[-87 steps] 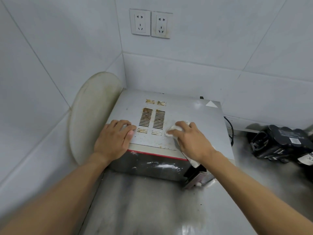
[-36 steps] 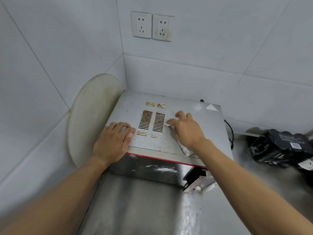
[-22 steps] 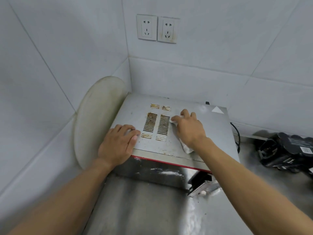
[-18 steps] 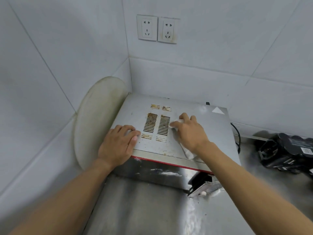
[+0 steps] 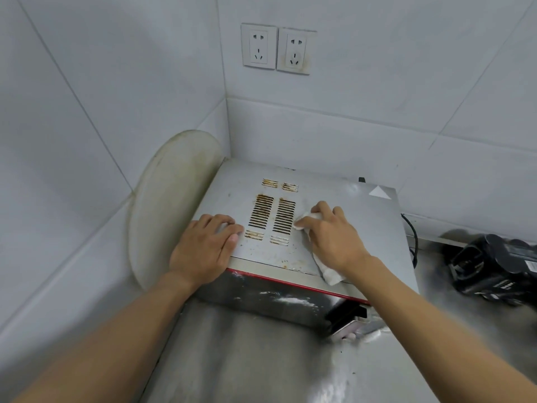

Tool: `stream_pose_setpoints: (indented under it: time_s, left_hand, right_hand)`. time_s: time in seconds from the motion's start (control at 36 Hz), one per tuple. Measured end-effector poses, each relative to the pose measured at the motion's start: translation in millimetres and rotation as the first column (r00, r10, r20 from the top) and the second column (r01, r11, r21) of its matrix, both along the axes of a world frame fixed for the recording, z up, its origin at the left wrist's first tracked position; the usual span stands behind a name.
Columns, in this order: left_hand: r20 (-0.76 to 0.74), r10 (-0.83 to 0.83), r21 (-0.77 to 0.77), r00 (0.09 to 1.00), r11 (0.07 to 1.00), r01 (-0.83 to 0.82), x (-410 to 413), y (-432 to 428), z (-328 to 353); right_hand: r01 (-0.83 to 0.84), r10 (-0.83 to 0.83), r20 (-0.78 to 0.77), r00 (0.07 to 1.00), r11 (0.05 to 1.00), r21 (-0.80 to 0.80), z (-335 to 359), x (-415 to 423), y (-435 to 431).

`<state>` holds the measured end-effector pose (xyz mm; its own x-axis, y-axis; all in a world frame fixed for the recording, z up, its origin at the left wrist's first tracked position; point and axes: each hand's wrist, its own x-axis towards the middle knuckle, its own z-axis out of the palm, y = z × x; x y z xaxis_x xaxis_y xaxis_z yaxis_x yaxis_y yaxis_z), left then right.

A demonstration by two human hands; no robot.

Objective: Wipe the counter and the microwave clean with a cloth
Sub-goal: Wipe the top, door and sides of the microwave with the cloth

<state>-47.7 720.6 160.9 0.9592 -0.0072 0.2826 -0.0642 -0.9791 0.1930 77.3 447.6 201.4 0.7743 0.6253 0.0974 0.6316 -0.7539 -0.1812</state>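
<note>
A grey metal microwave (image 5: 363, 216) stands in the wall corner on a steel counter (image 5: 261, 359). Its top has rusty vent slots (image 5: 273, 216) and brown specks near the front edge. My right hand (image 5: 331, 237) presses a white cloth (image 5: 328, 273) flat on the top, just right of the slots; the cloth shows at my fingertips and below my wrist. My left hand (image 5: 203, 248) lies flat, fingers together, on the front left corner of the top, holding nothing.
A round, stained white board (image 5: 171, 199) leans on the left wall beside the microwave. Black devices (image 5: 494, 269) and a black cable (image 5: 412, 237) lie on the counter to the right. Two wall sockets (image 5: 276, 49) sit above. White smears mark the microwave's front.
My right hand has slid the cloth back and forth on the top beside the vent slots, now a little nearer the front. My left hand has stayed in place.
</note>
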Motion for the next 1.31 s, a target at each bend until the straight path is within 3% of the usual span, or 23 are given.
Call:
stream_pose_setpoints:
  time_s: [0.22, 0.44, 0.64, 0.83, 1.06, 1.31]
  left_hand:
    - [-0.025, 0.002, 0.001, 1.000, 1.000, -0.002, 0.8, 0.3, -1.6]
    - [0.000, 0.000, 0.001, 1.000, 1.000, 0.000, 0.6, 1.0, -0.8]
    - [-0.005, 0.004, 0.000, 1.000, 1.000, -0.004, -0.5, 0.8, -0.3]
    - [0.006, -0.002, 0.001, 1.000, 1.000, 0.002, 0.2, -0.4, -0.2]
    - [0.007, 0.005, -0.002, 1.000, 1.000, -0.005, 0.1, -1.7, 0.5]
    - [0.005, 0.004, -0.003, 1.000, 1.000, -0.004, 0.4, -1.3, 1.2]
  right_hand:
    - [0.155, -0.156, -0.024, 0.988, 0.988, -0.025, 10.2, 24.9, 22.5]
    - [0.062, -0.062, 0.002, 0.998, 0.998, 0.027, -1.0, 2.8, 1.4]
    - [0.160, -0.160, -0.015, 0.987, 0.987, 0.000, 6.1, 25.1, 21.1]
    - [0.001, -0.002, 0.011, 1.000, 0.999, 0.050, -3.3, -5.0, -2.7]
    - [0.153, -0.153, -0.027, 0.988, 0.988, 0.025, 5.1, 23.1, 23.3]
    - [-0.029, 0.029, -0.001, 1.000, 0.997, 0.073, -1.1, -0.5, -5.5]
